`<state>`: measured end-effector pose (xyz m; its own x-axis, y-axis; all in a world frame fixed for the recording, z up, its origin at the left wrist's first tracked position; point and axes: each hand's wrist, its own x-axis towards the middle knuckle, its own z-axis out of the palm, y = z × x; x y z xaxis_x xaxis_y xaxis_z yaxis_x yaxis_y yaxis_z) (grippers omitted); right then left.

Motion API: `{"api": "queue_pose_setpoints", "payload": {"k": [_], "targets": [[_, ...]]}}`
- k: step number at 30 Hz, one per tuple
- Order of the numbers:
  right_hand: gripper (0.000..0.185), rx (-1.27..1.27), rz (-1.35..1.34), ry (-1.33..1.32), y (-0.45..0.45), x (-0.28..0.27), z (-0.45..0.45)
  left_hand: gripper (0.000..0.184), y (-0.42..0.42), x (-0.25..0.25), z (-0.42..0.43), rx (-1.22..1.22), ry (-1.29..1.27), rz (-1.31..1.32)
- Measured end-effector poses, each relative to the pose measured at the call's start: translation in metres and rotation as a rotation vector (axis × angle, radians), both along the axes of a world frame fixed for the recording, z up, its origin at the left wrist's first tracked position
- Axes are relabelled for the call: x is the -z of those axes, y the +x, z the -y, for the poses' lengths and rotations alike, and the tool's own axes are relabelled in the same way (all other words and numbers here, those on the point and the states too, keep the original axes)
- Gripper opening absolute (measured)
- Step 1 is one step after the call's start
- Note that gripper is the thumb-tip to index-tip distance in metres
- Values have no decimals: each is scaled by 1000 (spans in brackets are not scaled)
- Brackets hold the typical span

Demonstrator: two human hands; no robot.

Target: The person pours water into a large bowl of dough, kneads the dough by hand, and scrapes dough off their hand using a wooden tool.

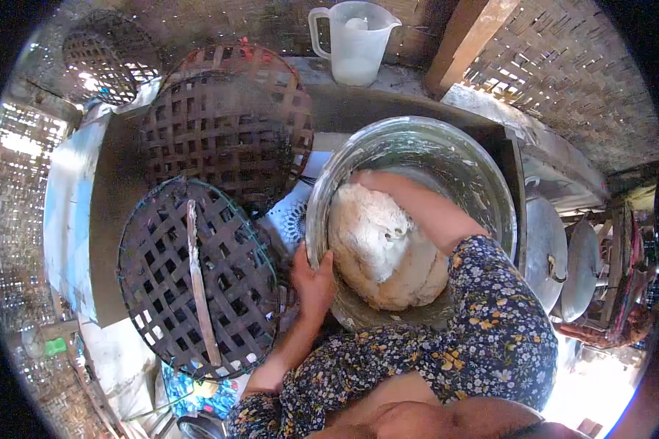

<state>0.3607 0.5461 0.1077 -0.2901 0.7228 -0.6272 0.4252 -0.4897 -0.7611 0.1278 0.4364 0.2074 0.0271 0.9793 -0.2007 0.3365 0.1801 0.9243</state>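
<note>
A large mass of pale dough (399,271) fills much of a round metal basin (501,186), whose inner wall is smeared with flour or dough. My right hand (370,181) reaches across inside the basin and grips the far left edge of the dough; its fingertips are partly hidden against it. My left hand (315,282) holds the basin's left rim, thumb on the inside and fingers outside. The dough's upper part is whiter and stretched, while its lower part is smoother and tan.
Two dark woven baskets (190,278) (223,124) stand left of the basin. Behind it, a translucent measuring jug (359,47) with pale contents stands on a ledge by a wooden post (468,44). Round metal lids (545,252) hang at the right.
</note>
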Motion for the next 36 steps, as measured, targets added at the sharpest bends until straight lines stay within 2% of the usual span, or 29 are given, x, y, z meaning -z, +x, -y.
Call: {"api": "queue_pose_setpoints", "payload": {"k": [2, 5, 6, 9, 11, 13, 14, 15, 16, 18, 19, 20, 23, 25, 27, 28, 30, 32, 34, 35, 36], "targets": [[37, -187, -45, -43, -20, 7, 4, 36, -1, 9, 0, 0, 43, -59], [35, -520, -65, -66, -51, 7, 18, 38, -6, 14, -1, 8, 79, -13], [35, -645, -61, -54, -58, 3, 27, 40, -11, 19, -4, 76, 100, -96], [34, -891, -16, 176, -64, -38, 73, 45, -10, 32, -4, 40, 109, -179], [35, -895, 52, 632, -44, -78, 125, 48, -12, 39, -3, 32, 128, -169], [35, -864, 236, 920, -28, -132, 181, 49, -11, 41, -3, 17, 85, -140], [39, -912, 423, 853, -25, -151, 204, 46, -11, 36, -3, 19, 170, -131], [45, -959, 606, 779, -22, -160, 228, 44, -10, 32, -3, 33, 117, -74], [43, -784, 675, 882, -16, -151, 251, 42, -10, 27, -3, 48, 64, -20], [39, -691, 779, 828, -17, -126, 268, 34, -4, 6, 1, 20, 55, 94], [37, -642, 830, 808, -17, -109, 271, 34, -4, 11, 2, 23, 57, 102], [31, -651, 808, 910, -12, -77, 265, 34, -5, 18, 2, 24, 64, 109], [47, -641, 754, 960, -4, -19, 217, 37, -3, 17, 2, 3, 73, 103], [51, -652, 779, 1106, 6, 39, 197, 39, -3, 14, 2, 12, 43, 81], [41, -499, 790, 1025, 6, 75, 177, 42, -4, 9, 1, 29, -8, 60], [37, -428, 797, 991, 2, 74, 162, 43, -3, 8, 0, 20, -6, 86], [29, -801, 904, 875, -2, 49, 130, 44, -3, 11, 1, 1, 6, 142], [23, -823, 905, 324, -27, 7, 99, 46, -9, 40, 0, 30, 94, -15], [21, -637, 574, 486, -10, -5, 110, 47, -9, 56, -6, 7, 145, -124], [20, -553, 398, 557, 1, -11, 115, 47, -8, 41, -9, 34, 105, -92], [21, -500, 354, 851, 8, -35, 116, 46, -9, 19, -9, 61, 53, -66]]}}
